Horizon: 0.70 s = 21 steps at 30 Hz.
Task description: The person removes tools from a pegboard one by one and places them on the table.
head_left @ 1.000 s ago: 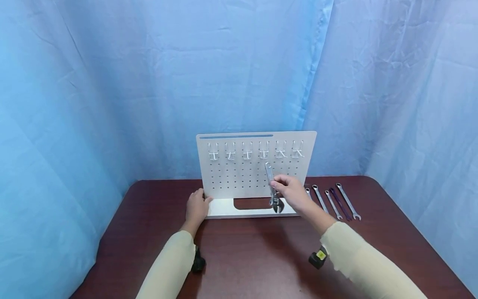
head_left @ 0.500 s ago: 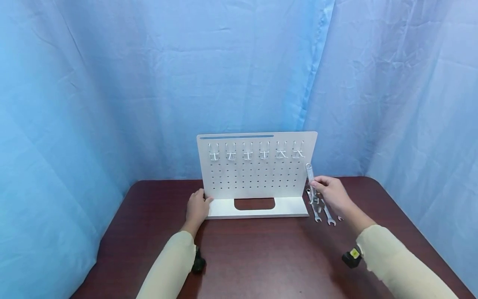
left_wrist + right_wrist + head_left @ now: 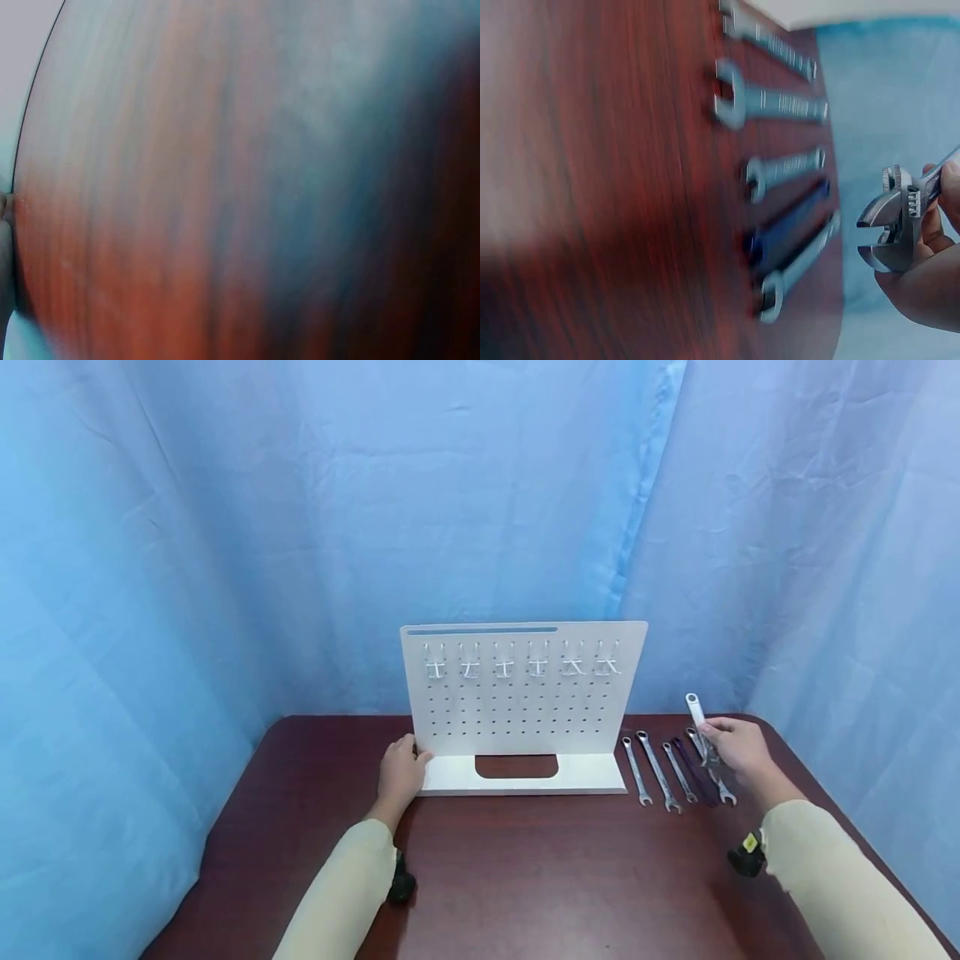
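My right hand (image 3: 738, 750) pinches an adjustable wrench (image 3: 695, 708) by its handle, over the right end of a row of wrenches. In the right wrist view the jaws of this adjustable wrench (image 3: 906, 217) hang downward on the table side, a little apart. My left hand (image 3: 400, 772) grips the lower left edge of a white pegboard (image 3: 517, 714), its thumb on the front of the base. Double hooks (image 3: 505, 667) line the board's upper part, with nothing hanging on them. The left wrist view is mostly blurred table, with a sliver of hand at its left edge.
Several combination wrenches lie side by side right of the pegboard, including a silver wrench (image 3: 660, 772) and a dark purple wrench (image 3: 682, 756). The dark red wooden table (image 3: 525, 868) extends in front. Blue curtains (image 3: 465, 527) hang behind and at both sides.
My right hand has carried the adjustable wrench rightward, from in front of the pegboard to over the far right wrenches. My left hand has stayed at the board's left edge.
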Available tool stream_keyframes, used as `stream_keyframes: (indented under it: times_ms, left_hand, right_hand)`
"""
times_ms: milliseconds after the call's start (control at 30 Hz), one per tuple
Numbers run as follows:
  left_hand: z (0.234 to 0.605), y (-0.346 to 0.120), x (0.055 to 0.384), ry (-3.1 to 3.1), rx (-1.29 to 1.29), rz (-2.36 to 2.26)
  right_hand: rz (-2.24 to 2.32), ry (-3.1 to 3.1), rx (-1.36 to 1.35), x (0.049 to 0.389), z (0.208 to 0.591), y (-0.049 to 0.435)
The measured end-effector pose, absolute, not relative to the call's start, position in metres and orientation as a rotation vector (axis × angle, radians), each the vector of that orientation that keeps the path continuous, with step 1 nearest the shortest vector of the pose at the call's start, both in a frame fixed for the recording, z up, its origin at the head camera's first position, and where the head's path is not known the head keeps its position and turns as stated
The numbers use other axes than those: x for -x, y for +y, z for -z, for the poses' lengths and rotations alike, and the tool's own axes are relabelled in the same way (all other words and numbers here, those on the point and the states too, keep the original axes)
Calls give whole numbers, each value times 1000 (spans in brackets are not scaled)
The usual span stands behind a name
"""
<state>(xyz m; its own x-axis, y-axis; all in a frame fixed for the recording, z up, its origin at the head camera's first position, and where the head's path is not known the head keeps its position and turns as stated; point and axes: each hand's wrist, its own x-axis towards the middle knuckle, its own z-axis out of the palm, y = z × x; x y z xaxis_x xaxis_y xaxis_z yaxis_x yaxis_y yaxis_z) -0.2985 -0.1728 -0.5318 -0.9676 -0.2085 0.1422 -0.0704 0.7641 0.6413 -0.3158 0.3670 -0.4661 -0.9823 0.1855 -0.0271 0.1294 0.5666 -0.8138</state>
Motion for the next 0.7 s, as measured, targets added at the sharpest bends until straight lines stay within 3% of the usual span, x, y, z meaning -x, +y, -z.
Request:
stream_keyframes:
  times_ms: [333, 700]
  left_hand:
    - [533, -169, 303, -2748, -204, 980]
    - [534, -175, 301, -2752, -192, 958]
  right_hand:
    - [-1114, -2873, 481, 331, 476, 416]
    - [-1005, -2952, 583, 335, 491, 413]
